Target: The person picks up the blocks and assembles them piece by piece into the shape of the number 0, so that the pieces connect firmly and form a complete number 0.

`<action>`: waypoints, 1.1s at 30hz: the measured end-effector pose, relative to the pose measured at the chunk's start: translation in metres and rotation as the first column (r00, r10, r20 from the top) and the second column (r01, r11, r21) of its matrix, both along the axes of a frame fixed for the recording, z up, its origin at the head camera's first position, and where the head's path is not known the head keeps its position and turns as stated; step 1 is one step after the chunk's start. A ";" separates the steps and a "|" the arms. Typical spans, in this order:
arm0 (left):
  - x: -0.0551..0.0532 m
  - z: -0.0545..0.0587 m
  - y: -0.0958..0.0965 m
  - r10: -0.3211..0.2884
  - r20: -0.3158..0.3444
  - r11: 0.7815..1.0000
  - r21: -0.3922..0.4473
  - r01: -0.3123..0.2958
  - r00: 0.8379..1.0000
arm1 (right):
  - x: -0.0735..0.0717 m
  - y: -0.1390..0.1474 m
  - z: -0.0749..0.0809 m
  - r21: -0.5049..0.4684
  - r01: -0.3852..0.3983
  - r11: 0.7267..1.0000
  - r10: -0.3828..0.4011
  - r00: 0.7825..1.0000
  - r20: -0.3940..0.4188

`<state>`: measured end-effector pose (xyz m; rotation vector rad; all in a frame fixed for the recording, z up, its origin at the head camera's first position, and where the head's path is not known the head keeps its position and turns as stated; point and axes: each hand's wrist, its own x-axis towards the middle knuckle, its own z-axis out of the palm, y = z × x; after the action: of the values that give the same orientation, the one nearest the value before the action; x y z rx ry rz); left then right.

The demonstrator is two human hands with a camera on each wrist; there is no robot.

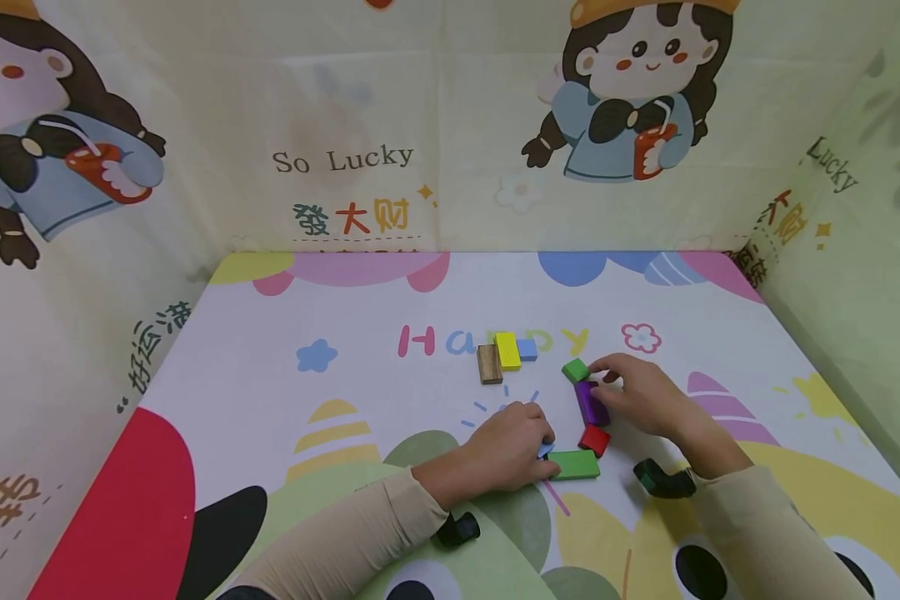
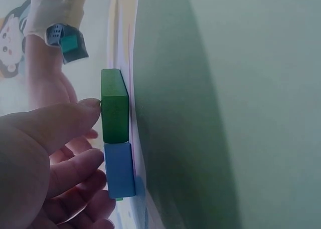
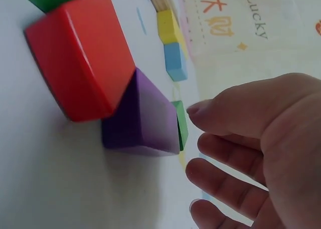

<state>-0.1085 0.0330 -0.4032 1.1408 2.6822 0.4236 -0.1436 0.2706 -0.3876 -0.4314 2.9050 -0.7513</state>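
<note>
My left hand (image 1: 502, 450), just below the head view's centre, is touching the long green block (image 1: 576, 465) with its thumb, fingers curving loosely beside a blue block (image 2: 119, 170). My right hand (image 1: 643, 396), right of centre, is hovering loosely spread, gripping nothing. The purple block (image 1: 592, 405), red block (image 1: 594, 441) and small green block (image 1: 575, 371) are already continuing that curve; the wood-grain block (image 1: 489, 365), yellow block (image 1: 507, 351) and light-blue block (image 1: 527, 349) are forming another group above centre, leaving a gap.

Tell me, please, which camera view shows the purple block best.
The right wrist view: the purple block is large there, more than one face visible. The head view shows it small, beside the right hand; the left wrist view does not show it.
</note>
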 end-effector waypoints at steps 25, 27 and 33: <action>0.001 0.001 0.001 0.023 0.007 1.000 -0.016 -0.023 1.000 | 0.041 0.002 -0.004 0.025 -0.087 0.996 0.087 0.996 0.028; 0.001 0.000 0.001 0.026 0.009 1.000 -0.016 -0.026 1.000 | 0.042 0.002 -0.004 0.020 -0.090 0.996 0.090 0.995 0.034; 0.001 0.000 0.001 0.027 0.012 1.000 -0.011 -0.027 1.000 | 0.043 0.001 -0.003 -0.004 -0.078 0.997 0.078 0.995 0.056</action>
<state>-0.1077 0.0340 -0.4032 1.0965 2.6894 0.4189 -0.1008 0.2721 -0.3908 -0.5117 2.8181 -0.7425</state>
